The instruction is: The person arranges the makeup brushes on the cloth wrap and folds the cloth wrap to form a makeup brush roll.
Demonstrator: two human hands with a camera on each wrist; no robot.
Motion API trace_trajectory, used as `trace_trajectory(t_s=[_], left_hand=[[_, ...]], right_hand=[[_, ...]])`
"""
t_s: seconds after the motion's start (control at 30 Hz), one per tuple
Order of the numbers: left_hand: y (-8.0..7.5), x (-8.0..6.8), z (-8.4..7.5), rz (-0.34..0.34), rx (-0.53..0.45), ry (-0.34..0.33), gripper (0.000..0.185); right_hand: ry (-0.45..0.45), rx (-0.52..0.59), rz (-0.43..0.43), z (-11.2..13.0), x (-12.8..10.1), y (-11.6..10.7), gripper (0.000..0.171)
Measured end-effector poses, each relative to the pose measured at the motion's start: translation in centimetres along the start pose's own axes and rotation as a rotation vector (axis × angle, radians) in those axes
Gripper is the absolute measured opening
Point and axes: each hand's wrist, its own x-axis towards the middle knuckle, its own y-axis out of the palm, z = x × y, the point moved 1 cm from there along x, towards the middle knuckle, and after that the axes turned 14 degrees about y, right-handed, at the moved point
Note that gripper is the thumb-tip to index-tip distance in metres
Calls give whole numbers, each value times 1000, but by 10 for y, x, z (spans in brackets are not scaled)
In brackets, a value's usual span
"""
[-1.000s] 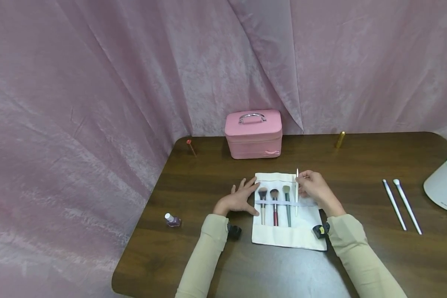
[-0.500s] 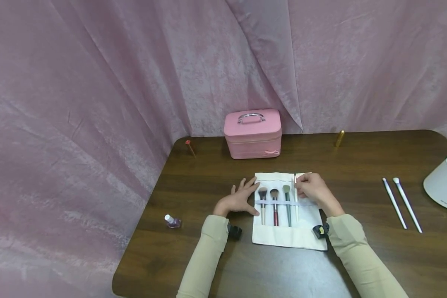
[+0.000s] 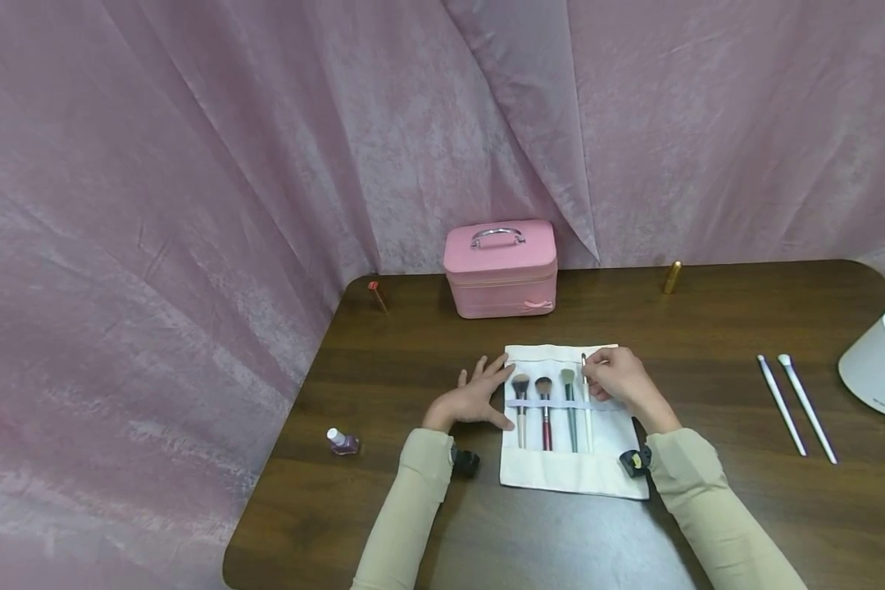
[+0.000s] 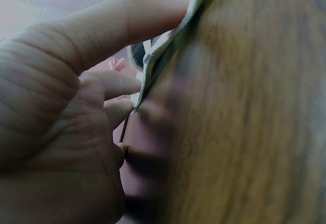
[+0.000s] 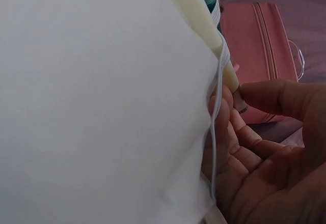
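A cream fabric brush roll (image 3: pixel 560 475) lies unrolled on the table, an elastic band across it. My right hand (image 3: pixel 623 381) pinches a slim white-handled makeup brush (image 3: pixel 587 422) near its bristle end; in the right wrist view its cream handle (image 5: pixel 196 12) passes under the elastic (image 5: pixel 224 56). Left of it, a green-handled brush (image 3: pixel 570 410), a red-handled brush (image 3: pixel 545 418) and a pale-handled brush (image 3: pixel 520 410) sit under the band. My left hand (image 3: pixel 472 401), fingers spread, rests at the roll's left edge, thumb on the fabric (image 4: pixel 153 63).
A pink cosmetic case (image 3: pixel 500 274) stands at the back. Two white brushes (image 3: pixel 782 406) lie at right, by a white rounded object (image 3: pixel 881 365). A gold tube (image 3: pixel 673 279), a thin red-topped tube (image 3: pixel 378 297) and a nail polish bottle (image 3: pixel 342 442) stand or lie farther out.
The white-handled brush has slid down through the elastic toward the roll's front edge, my right hand shifting slightly with it. The left hand has stayed in place.
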Motion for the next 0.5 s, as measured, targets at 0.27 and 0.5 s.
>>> trace_trajectory(t_s=[0.27, 0.5], left_hand=[[-1, -1, -2, -6, -11, -2, 103], [0, -1, -2, -3, -15, -1, 104]], right_hand=[[-5, -55, -17, -3, 3, 0, 23], [-46, -185, -53, -2, -1, -2, 18]])
